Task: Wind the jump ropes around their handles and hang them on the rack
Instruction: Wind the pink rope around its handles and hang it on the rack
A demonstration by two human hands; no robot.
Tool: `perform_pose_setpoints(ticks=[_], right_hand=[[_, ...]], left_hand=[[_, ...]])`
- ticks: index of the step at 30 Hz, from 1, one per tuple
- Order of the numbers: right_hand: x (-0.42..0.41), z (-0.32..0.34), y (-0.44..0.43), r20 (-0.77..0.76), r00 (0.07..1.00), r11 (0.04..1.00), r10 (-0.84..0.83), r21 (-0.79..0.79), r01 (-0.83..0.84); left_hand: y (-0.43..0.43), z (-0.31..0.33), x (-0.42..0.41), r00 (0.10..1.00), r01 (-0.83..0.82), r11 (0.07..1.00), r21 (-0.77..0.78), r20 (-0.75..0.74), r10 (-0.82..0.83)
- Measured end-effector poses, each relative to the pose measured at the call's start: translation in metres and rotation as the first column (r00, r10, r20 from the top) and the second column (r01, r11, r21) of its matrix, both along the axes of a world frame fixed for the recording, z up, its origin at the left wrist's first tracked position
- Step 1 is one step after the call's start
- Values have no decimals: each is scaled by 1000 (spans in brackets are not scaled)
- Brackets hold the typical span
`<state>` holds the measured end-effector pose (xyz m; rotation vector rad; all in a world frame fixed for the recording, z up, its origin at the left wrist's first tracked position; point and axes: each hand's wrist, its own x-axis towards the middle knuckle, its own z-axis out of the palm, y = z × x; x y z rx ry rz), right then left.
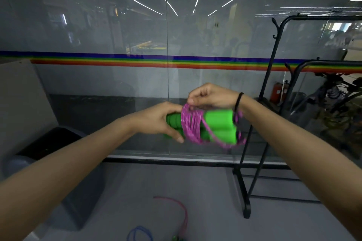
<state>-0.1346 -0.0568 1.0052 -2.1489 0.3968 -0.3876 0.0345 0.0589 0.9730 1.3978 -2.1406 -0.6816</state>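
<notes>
Green handles [217,126] lie side by side, left of the black rack [262,103], with the left hand [156,119] curled around their end. Above them, the right hand [211,97] pinches the purple rope [191,123] wound around them.

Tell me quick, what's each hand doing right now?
Left hand: closed, gripping the green handles.
Right hand: closed, pinching the pink rope above the handles.

A rainbow stripe [117,61] runs across the glass wall [98,25]. A dark bin [51,141] stands left on the grey floor [176,180]; a red extinguisher [275,91] sits behind the glass.
</notes>
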Motion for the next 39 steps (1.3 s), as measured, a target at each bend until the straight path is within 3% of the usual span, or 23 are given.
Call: perform_pose_setpoints(ticks=[2, 4, 8, 10, 11, 13, 16, 20, 24, 28, 32, 35, 37, 39], right_hand=[[-5, -18, -5, 168, 963, 945, -211, 286, 157], [2, -36, -12, 177, 981, 943, -84, 331, 21], [9, -43, -15, 57, 995, 925, -88, 376, 60], [1, -48, -15, 4, 997, 948, -72, 312, 67], [-1, -46, -12, -51, 996, 970, -73, 229, 83], [-1, -41, -1, -204, 972, 990, -118, -104, 99], [-1, -32, 13, -357, 913, 842, -198, -538, -27], [-2, -19, 32, -468, 838, 707, -281, -691, -149], [3, -3, 41, -535, 802, 568, -265, -759, -319], [8, 18, 36, -551, 827, 591, -113, -706, -390], [12, 18, 19, -422, 889, 839, 179, -406, -362], [9, 11, 8, -245, 955, 963, 168, -165, -212], [0, 3, 0, -45, 994, 995, 95, 20, -95], [-9, -8, -2, 153, 966, 940, -208, 303, 154]], left_hand=[[2, -2, -1, 944, -68, 997, 44, -321, 78], [2, -4, -3, 840, -102, 989, 108, -524, 144], [-3, -4, -3, 615, -270, 943, 194, -719, 324], [-5, -4, 5, 557, -370, 898, 237, -717, 419], [-6, -6, 9, 585, -412, 879, 238, -671, 456], [-7, -10, 15, 681, -494, 849, 187, -524, 512], [-9, -16, 19, 786, -594, 804, -33, -237, 571], [-13, -18, 23, 788, -569, 796, -205, 139, 599], [-11, -14, 8, 708, -421, 866, -271, 499, 500], [-9, -5, -11, 648, -253, 948, -191, 694, 313], [-2, 13, -17, 749, -63, 998, -17, 661, 58], [6, 20, -10, 950, -5, 997, 81, 310, -20], [9, 20, -8, 999, -16, 994, 105, 41, 12], [10, 13, -8, 984, -39, 992, 120, -169, 59]])
